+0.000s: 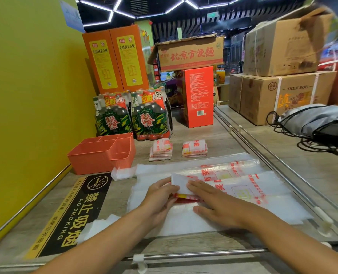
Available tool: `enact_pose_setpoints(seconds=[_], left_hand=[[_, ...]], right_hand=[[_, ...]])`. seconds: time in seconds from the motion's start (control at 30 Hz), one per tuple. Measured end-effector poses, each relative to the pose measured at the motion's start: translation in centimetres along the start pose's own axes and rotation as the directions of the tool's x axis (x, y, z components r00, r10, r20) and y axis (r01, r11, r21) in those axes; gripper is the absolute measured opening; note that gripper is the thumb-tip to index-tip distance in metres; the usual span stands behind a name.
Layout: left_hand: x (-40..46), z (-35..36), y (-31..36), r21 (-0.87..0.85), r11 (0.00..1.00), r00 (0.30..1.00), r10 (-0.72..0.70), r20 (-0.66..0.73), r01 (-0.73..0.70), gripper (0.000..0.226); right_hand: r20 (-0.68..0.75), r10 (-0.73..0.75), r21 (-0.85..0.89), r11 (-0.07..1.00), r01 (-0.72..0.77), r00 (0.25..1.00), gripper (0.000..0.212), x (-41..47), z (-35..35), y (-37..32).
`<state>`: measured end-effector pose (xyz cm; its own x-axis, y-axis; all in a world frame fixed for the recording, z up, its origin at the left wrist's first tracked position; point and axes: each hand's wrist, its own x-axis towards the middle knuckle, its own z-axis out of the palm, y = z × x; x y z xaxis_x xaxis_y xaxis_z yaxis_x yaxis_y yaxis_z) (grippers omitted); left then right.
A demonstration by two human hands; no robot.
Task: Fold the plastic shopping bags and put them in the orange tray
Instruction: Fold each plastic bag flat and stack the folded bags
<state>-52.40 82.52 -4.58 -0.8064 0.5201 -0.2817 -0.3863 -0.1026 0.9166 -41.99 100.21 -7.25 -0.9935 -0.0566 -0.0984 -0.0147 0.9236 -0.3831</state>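
On the desk (213, 135), near edge: my hands working a translucent white bag (243, 186) printed in red, spread flat.
Fold: one end doubled over into a narrow white band.
Left hand (160, 196): pinches the fold's edge.
Right hand (213, 202): fingers straight, pressing it flat.
Orange tray (96, 157): far left, beside two folded bundles (161, 150).

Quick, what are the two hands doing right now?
Left hand: grips the edge of the half-folded plastic bag.
Right hand: open, fingers flat, pressing the bag down.
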Motion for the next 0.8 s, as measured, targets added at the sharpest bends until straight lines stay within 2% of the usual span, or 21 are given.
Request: enact_pose_setpoints(seconds=[0.1,0.17,0.27,0.33,0.5,0.63,0.8], left_hand=[[0.8,0.2,-0.2,-0.062,0.998,0.994,-0.001,-0.114,-0.006,0.030],[1.2,0.5,-0.5,-0.151,0.989,0.992,-0.017,-0.126,-0.003,0.024],[0.9,1.5,-1.0,-0.226,0.973,0.998,-0.044,0.047,0.053,0.039],[1.0,2.4,-1.8,-0.158,0.986,0.994,-0.033,0.106,0.050,0.040],[1.7,3.1,-2.3,0.154,0.986,0.992,0.083,-0.096,-0.067,0.029],[3.1,0.1,-1.0,0.244,0.960,0.940,0.203,-0.273,-0.136,0.028],[4.3,-4.4,-0.6,0.316,0.930,0.896,0.293,-0.334,-0.186,0.032]], right_hand=[[-0.032,-0.017,0.031,0.999,0.018,0.999,0.068,0.0,-0.1,-0.2],[-0.056,-0.030,0.063,0.997,0.033,0.998,0.069,0.1,0.0,-0.4],[-0.072,-0.043,0.116,0.992,0.051,0.996,0.070,0.4,0.4,-0.5],[-0.060,-0.054,0.121,0.991,0.061,0.997,0.072,0.7,0.6,-0.5],[-0.057,-0.069,0.100,0.992,0.074,0.996,0.070,0.5,0.5,-0.3],[-0.069,-0.074,0.037,0.996,0.077,0.995,0.062,0.4,0.5,0.3],[-0.065,-0.078,-0.029,0.997,0.077,0.995,0.056,0.8,1.0,0.7]])
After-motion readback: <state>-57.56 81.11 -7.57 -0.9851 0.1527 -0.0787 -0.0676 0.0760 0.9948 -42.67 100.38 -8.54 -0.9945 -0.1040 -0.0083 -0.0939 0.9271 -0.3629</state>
